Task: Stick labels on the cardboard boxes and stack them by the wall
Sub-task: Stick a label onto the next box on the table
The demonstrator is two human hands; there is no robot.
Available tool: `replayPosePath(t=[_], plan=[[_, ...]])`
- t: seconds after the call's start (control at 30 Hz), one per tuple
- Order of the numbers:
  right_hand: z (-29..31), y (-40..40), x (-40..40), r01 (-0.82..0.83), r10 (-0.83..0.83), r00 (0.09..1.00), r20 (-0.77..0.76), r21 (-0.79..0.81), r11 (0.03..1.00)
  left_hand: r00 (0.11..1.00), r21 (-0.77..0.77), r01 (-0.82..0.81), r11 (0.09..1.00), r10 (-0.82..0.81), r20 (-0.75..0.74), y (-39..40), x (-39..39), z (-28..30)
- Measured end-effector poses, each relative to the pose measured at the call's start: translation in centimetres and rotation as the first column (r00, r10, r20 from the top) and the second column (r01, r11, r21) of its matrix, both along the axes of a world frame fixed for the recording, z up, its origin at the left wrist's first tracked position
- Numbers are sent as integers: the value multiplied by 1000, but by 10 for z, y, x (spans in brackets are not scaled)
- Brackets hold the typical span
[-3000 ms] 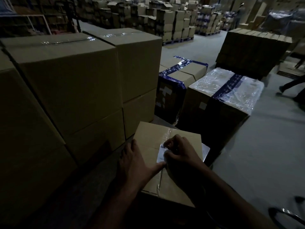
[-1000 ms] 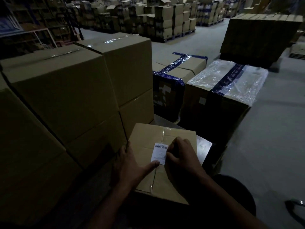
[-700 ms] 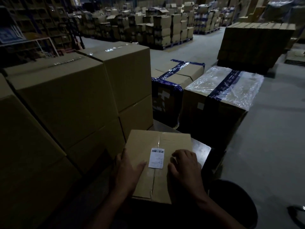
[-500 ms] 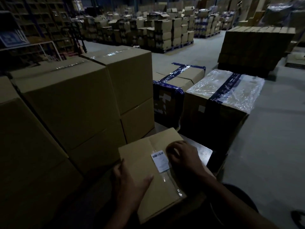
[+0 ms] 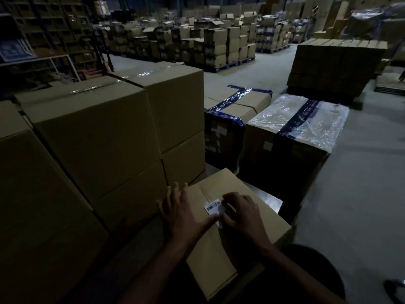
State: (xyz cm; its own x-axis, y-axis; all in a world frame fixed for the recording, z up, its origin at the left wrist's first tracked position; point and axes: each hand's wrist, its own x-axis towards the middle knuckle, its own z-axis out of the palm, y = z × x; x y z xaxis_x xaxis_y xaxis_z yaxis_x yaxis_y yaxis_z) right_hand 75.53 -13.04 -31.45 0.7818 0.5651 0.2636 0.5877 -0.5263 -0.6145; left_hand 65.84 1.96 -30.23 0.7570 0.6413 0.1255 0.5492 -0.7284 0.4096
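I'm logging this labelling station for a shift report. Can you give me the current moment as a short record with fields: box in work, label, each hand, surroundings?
box in work: small box, closed, taped seam on top
label: white barcode label on the box top by the seam
left hand: flat on the box's left side, thumb beside the label
right hand: fingers pressing the label's right edge
left of box: tall stacked boxes
beyond box: blue-taped box; plastic-wrapped box
lighting: dim
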Motion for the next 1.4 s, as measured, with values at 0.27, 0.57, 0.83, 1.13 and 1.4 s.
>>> replayPosePath(t=[0.27, 0.57, 0.83, 1.13, 1.4], plan=[[-4, 0, 7, -26, 31, 992, -125, 41, 999, 997, 91, -19, 996, 25, -67, 5, 1, -11], [0, 1, 6, -27, 33, 991, -133, 47, 999, 999, 91, -15, 996, 18, -30, 5, -1, -13], [-6, -5, 1, 24, -13, 987, -162, 66, 997, 1000, 96, -26, 995, 26, 0, 7, -1, -16], [-4, -8, -1, 57, -41, 984, -175, 90, 994, 999, 97, -39, 995, 38, 10, 6, 0, -17], [-8, -11, -3, 53, -39, 988, -147, 89, 995, 999, 95, -38, 995, 36, 24, 7, 0, -18]])
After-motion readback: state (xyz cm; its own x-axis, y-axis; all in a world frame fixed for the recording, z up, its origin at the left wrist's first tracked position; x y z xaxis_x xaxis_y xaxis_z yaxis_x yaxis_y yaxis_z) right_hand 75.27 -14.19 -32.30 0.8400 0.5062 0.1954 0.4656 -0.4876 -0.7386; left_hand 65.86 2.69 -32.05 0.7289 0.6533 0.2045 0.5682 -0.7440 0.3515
